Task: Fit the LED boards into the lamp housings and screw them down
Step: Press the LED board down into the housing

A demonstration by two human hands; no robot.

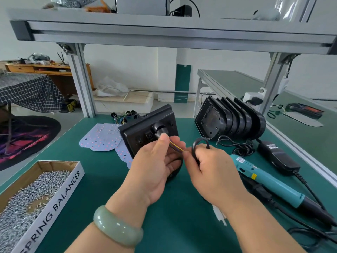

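Two bare hands meet over the middle of the green bench mat [173, 225]. The left hand [155, 161], with a pale green stone bangle [116, 226] on its wrist, grips a black rectangular plastic lamp housing [145, 128] from its near side. The housing is tilted with its back toward the camera, and the thumb lies against the round stub on that back. From under that thumb thin yellow and purple wires [176, 146] run to the right hand [213, 170], whose fingertips pinch their end — a black cable loop [198, 143] stands up out of the same fingers.

Just left of the held housing, flat on the mat, lie pale LED boards dotted with red [102, 137]. At far right a row of black lamp housings [233, 121] stands on edge. At near right lies a teal electric screwdriver [269, 181], beside a black power adapter [279, 157] with a coiled lead. At near left sits a shallow cardboard box [62, 190] — printed SPRING BALANCER — filled with small silver screws [27, 194].
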